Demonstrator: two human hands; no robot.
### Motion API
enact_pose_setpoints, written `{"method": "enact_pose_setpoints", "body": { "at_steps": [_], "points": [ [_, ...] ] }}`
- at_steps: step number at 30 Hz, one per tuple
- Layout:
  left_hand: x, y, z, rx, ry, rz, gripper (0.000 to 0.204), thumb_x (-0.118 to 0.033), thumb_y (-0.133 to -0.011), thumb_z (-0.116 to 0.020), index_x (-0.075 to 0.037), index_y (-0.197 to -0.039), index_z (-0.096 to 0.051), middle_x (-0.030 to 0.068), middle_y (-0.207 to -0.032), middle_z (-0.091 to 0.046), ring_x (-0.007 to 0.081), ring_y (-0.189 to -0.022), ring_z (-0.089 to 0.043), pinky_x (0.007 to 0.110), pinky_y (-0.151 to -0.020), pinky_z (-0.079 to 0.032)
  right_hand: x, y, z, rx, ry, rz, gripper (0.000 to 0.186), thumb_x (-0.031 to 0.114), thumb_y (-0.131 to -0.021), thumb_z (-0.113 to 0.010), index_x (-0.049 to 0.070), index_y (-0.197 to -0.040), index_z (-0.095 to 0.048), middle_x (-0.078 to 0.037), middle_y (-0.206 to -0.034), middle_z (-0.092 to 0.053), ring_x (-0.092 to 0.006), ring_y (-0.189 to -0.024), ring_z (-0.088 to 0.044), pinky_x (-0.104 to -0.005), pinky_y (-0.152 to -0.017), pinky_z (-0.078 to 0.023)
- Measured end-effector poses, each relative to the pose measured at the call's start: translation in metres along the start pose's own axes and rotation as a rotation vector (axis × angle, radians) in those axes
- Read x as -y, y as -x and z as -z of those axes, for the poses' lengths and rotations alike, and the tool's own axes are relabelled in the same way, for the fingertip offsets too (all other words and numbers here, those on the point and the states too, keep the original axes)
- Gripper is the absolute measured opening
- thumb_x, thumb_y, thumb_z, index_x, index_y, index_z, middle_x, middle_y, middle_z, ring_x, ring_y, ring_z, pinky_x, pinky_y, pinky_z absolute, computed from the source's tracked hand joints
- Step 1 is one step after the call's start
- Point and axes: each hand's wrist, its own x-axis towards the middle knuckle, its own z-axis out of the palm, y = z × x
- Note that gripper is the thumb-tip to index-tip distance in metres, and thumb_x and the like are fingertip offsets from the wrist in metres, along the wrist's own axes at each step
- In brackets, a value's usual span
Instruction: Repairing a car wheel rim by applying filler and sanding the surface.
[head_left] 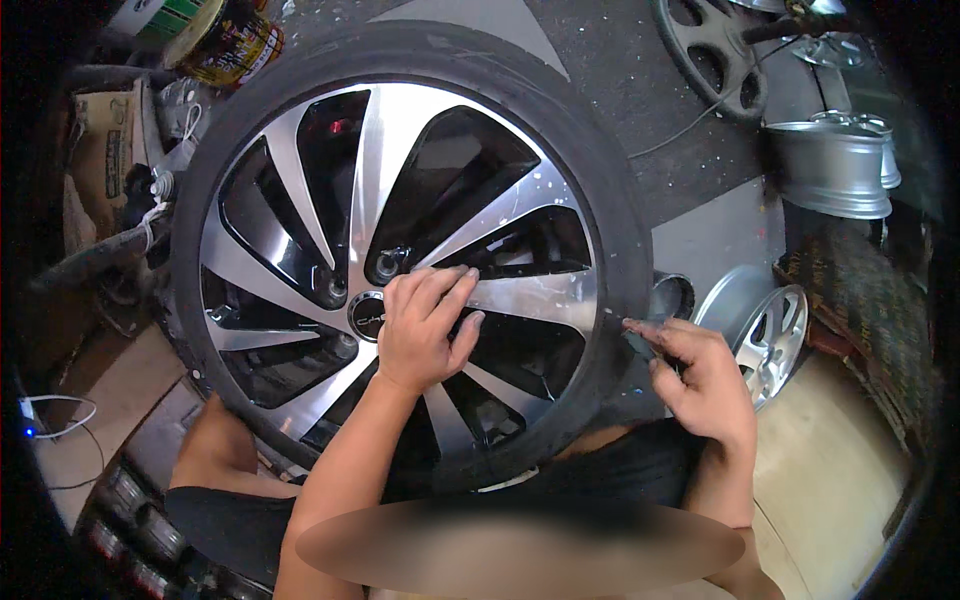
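Note:
A large alloy wheel with bright machined spokes and black pockets lies face up in front of me. Around it sits a black tyre. My left hand rests on the spokes beside the round centre cap, partly covering it, fingers extended and thumb apart. Pale spots mark the upper right spoke. At the tyre's right edge, my right hand pinches a small dark grey-green piece, perhaps folded abrasive paper; its kind is unclear. The fingertips look dirty.
Silver wheel rims stand at the right, with another silver wheel below them. A dark wheel lies at the far right. A paint can and cardboard are at the left. A thin cable crosses the floor.

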Motion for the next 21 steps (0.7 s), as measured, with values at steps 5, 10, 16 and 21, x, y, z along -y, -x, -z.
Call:
{"method": "enact_pose_setpoints", "body": {
  "at_steps": [5,10,16,21],
  "points": [
    [0.001,-0.002,0.000,-0.010,0.074,0.012,0.051,-0.027,-0.078,-0.087,-0.014,-0.126,-0.077,0.0066,-0.134,-0.070,0.0308,-0.122,-0.063,0.048,-0.107,-0.043,-0.001,0.005,-0.001,-0.002,0.022,0.086,0.053,0.003,-0.084,-0.063,-0.001,-0.136,-0.074,-0.021,-0.086,-0.060,-0.0384,-0.080,-0.063,-0.0446,-0.075,-0.052],
    [-0.005,-0.008,0.007,0.099,-0.033,-0.096,0.049,-0.035,-0.078,-0.085,-0.020,-0.124,-0.080,0.0083,-0.136,-0.068,0.0325,-0.123,-0.062,0.049,-0.107,-0.040,0.001,0.010,-0.001,0.046,0.054,0.057,0.052,0.004,-0.087,-0.065,0.002,-0.138,-0.073,-0.022,-0.094,-0.065,-0.0439,-0.088,-0.068,-0.0500,-0.079,-0.055],
    [-0.009,-0.009,0.004,0.062,0.007,-0.006,0.057,-0.037,-0.074,-0.089,-0.019,-0.127,-0.079,0.0067,-0.134,-0.069,0.0305,-0.122,-0.063,0.048,-0.108,-0.041,0.001,0.016,-0.002,0.001,0.035,0.134,0.049,0.004,-0.086,-0.066,0.002,-0.134,-0.074,-0.022,-0.096,-0.067,-0.0436,-0.090,-0.069,-0.0499,-0.079,-0.057],
    [-0.006,-0.007,0.005,0.074,0.000,-0.018,0.065,-0.038,-0.073,-0.089,-0.019,-0.134,-0.078,0.0073,-0.134,-0.068,0.0308,-0.123,-0.063,0.048,-0.108,-0.040,0.005,0.019,-0.001,0.047,0.083,0.176,0.052,0.005,-0.085,-0.067,0.003,-0.137,-0.072,-0.020,-0.092,-0.067,-0.0421,-0.088,-0.069,-0.0500,-0.077,-0.057]
  ]
}}
